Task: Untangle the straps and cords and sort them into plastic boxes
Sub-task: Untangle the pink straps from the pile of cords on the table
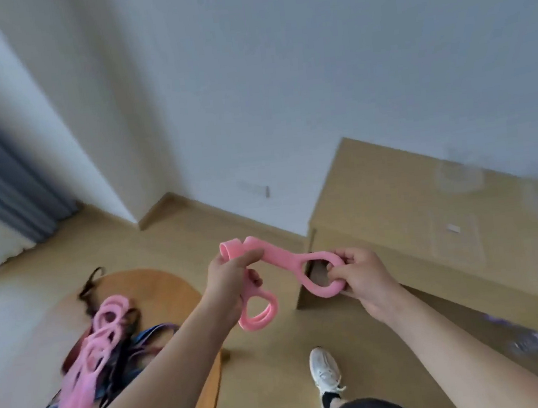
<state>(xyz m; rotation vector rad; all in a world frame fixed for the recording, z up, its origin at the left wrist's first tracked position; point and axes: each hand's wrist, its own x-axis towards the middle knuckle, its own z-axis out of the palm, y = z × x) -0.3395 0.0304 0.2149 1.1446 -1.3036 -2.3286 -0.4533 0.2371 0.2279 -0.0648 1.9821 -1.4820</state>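
A smooth, matte pink rubbery strap [281,255], moulded as flat bands joined into oval loops, is hanging in the air between the person's two hands, above the pale wooden floor [265,367]. The left hand [230,276] is gripping it in a closed fist: a folded end is sticking up above the knuckles and a doubled loop is dangling below the palm. The right hand [363,275] is holding the far oval loop, its fingers and thumb curling round the loop's rim, and the band is stretching nearly straight between the two grips. To the left, a tangled heap of straps and cords [117,349] is lying on a round wooden table [160,288]; a long chain of pink loops is running across dark blue, black and maroon webbing. To the right, a light wooden cabinet [376,192] is standing against the white wall, and clear plastic boxes [459,175] are sitting on its top, too blurred to tell what they are holding. A white sneaker [325,372] is showing on the floor below the hands.
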